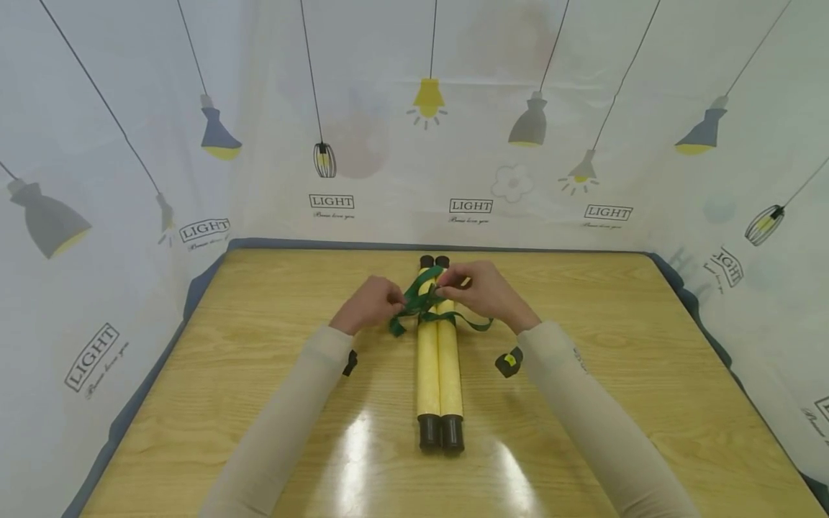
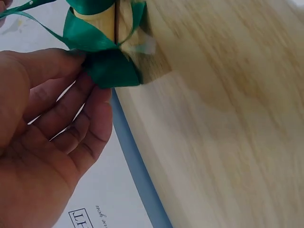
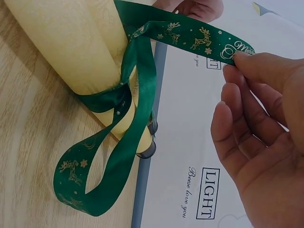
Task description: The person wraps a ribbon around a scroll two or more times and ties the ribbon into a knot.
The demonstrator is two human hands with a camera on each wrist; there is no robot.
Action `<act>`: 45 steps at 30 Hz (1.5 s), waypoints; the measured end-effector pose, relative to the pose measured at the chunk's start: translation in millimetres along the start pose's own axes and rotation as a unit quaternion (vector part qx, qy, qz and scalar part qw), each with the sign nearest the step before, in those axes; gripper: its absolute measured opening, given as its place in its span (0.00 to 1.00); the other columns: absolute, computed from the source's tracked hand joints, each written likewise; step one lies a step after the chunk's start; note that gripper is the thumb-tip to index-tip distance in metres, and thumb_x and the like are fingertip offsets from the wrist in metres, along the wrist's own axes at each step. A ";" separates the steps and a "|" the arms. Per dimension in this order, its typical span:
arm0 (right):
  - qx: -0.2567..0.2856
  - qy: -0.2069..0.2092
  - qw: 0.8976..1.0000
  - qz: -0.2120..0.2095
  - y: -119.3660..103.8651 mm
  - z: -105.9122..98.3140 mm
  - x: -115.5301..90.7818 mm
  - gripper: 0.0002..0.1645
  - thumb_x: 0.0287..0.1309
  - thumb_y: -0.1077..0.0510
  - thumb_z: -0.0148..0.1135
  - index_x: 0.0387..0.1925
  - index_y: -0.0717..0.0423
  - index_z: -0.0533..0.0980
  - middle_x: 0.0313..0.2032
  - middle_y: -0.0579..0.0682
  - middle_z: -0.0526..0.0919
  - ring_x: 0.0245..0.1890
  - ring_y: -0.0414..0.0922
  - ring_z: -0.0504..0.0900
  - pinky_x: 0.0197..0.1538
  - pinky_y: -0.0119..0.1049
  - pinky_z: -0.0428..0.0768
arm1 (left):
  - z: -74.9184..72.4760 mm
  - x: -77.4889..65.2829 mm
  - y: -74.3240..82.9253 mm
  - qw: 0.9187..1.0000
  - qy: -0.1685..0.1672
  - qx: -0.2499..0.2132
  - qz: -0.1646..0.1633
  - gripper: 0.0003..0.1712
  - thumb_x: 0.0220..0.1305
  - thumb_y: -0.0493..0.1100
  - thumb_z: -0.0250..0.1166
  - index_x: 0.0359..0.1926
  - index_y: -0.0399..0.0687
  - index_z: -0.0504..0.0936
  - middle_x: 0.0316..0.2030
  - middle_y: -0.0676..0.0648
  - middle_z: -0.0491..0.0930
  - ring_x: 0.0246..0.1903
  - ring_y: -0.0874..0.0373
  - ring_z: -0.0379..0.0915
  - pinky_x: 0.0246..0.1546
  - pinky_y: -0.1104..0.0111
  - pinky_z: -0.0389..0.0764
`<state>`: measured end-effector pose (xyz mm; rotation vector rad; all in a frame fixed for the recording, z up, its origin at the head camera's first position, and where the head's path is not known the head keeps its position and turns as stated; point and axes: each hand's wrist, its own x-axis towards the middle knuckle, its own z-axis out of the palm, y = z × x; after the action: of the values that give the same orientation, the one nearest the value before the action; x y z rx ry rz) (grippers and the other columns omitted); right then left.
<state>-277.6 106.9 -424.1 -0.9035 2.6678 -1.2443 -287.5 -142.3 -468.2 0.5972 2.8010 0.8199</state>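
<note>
Two pale yellow rolls (image 1: 429, 374) with dark end caps lie side by side on the wooden table, their length running away from me. A green ribbon (image 1: 442, 316) with gold reindeer and snowflakes goes around both rolls and crosses on top. My left hand (image 1: 374, 302) pinches one part of the ribbon (image 2: 111, 69) between thumb and fingers, left of the rolls. On the other side my right hand (image 1: 482, 289) pinches another stretch of ribbon (image 3: 190, 38) near its printed lettering. A loop of ribbon hangs below the crossing in the right wrist view.
Small dark straps (image 1: 509, 362) show beneath each forearm, the right one with a yellow-green mark. A white cloth (image 1: 401, 173) printed with lamps surrounds the table (image 1: 272, 403) at the back and sides.
</note>
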 end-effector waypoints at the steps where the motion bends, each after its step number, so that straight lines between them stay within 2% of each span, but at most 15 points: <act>1: -0.002 0.001 1.000 0.000 0.0 0.1 0.1 0.08 0.64 0.51 0.65 0.37 0.50 0.83 0.33 0.44 0.84 0.36 0.45 0.82 0.39 0.37 0.81 | -0.8 -1.2 -0.7 1.000 0.006 0.008 0.001 0.08 0.67 0.39 0.63 0.39 0.44 0.89 0.36 0.50 0.85 0.35 0.59 0.79 0.37 0.68 0.81; 5: -0.005 0.003 1.000 0.003 0.2 0.4 0.4 0.07 0.64 0.51 0.65 0.36 0.50 0.83 0.33 0.47 0.84 0.35 0.47 0.82 0.39 0.38 0.81 | -8.3 -7.4 -4.0 0.999 0.027 0.027 0.006 0.10 0.68 0.40 0.61 0.41 0.45 0.88 0.37 0.50 0.85 0.36 0.60 0.78 0.39 0.66 0.81; 8: -0.007 0.002 1.000 0.006 1.5 0.9 1.3 0.08 0.64 0.50 0.65 0.36 0.50 0.82 0.33 0.48 0.85 0.35 0.47 0.81 0.40 0.38 0.81 | -15.8 -11.6 -7.1 0.999 0.039 0.030 0.017 0.09 0.66 0.40 0.61 0.37 0.45 0.88 0.35 0.51 0.84 0.34 0.59 0.78 0.38 0.65 0.81; 15: -0.018 0.002 1.000 0.010 2.3 0.0 1.1 0.07 0.64 0.51 0.65 0.36 0.49 0.82 0.32 0.43 0.83 0.34 0.44 0.81 0.39 0.36 0.81 | -34.8 -24.6 -9.9 0.998 0.052 0.020 0.025 0.07 0.63 0.43 0.63 0.29 0.49 0.85 0.28 0.53 0.82 0.28 0.59 0.77 0.33 0.65 0.79; 19: -0.021 0.002 1.000 0.005 2.3 -0.7 0.6 0.08 0.64 0.51 0.65 0.36 0.50 0.83 0.32 0.43 0.84 0.34 0.42 0.81 0.40 0.36 0.81 | -43.9 -35.7 -11.7 0.999 0.044 0.012 0.026 0.08 0.64 0.45 0.64 0.29 0.48 0.85 0.26 0.53 0.81 0.25 0.59 0.76 0.30 0.65 0.78; 25: -0.021 0.007 1.000 0.003 1.8 -1.5 0.8 0.08 0.64 0.52 0.65 0.37 0.52 0.83 0.32 0.45 0.84 0.34 0.42 0.81 0.39 0.37 0.81 | -54.4 -52.1 -10.5 0.999 0.029 0.004 0.025 0.11 0.65 0.46 0.65 0.31 0.45 0.88 0.25 0.55 0.82 0.25 0.59 0.75 0.30 0.65 0.78; 33: -0.009 0.001 1.000 0.003 0.6 -2.0 1.3 0.09 0.64 0.52 0.64 0.37 0.53 0.83 0.33 0.48 0.85 0.34 0.44 0.81 0.39 0.37 0.81 | -61.5 -72.3 4.7 0.999 -0.011 -0.029 0.037 0.11 0.64 0.49 0.67 0.27 0.52 0.88 0.23 0.56 0.82 0.20 0.60 0.72 0.24 0.67 0.76; 37: -0.015 0.002 1.000 0.004 1.2 -2.1 0.9 0.08 0.64 0.52 0.65 0.37 0.52 0.83 0.32 0.45 0.84 0.34 0.43 0.81 0.39 0.36 0.81 | -58.4 -76.6 16.0 0.996 -0.026 -0.058 0.058 0.10 0.66 0.51 0.66 0.29 0.56 0.88 0.17 0.55 0.78 0.15 0.63 0.62 0.21 0.69 0.69; 40: -0.020 0.004 1.000 0.003 1.9 -2.0 0.8 0.09 0.64 0.52 0.65 0.37 0.52 0.83 0.32 0.45 0.84 0.34 0.42 0.81 0.39 0.37 0.81 | -53.7 -77.8 27.0 0.992 -0.038 -0.106 0.063 0.10 0.67 0.51 0.65 0.32 0.56 0.88 0.13 0.53 0.73 0.13 0.62 0.58 0.18 0.69 0.66; 42: -0.020 0.007 1.000 0.004 2.5 -2.2 1.0 0.09 0.64 0.51 0.65 0.37 0.52 0.83 0.32 0.45 0.84 0.34 0.42 0.81 0.40 0.37 0.81 | -49.8 -77.8 35.8 0.986 -0.050 -0.147 0.066 0.10 0.67 0.52 0.65 0.35 0.54 0.87 0.12 0.52 0.71 0.11 0.59 0.59 0.17 0.69 0.67; 45: -0.021 0.010 1.000 0.006 3.7 -2.2 1.7 0.09 0.63 0.51 0.65 0.36 0.52 0.83 0.32 0.44 0.84 0.34 0.42 0.81 0.40 0.37 0.81 | -43.0 -75.8 49.8 0.972 -0.072 -0.215 0.063 0.12 0.67 0.52 0.64 0.39 0.50 0.86 0.11 0.49 0.71 0.11 0.54 0.63 0.16 0.65 0.70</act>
<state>-281.4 109.4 -424.9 -0.8840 2.7213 -1.2046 -213.5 -156.4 -401.8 0.7244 2.3643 1.3025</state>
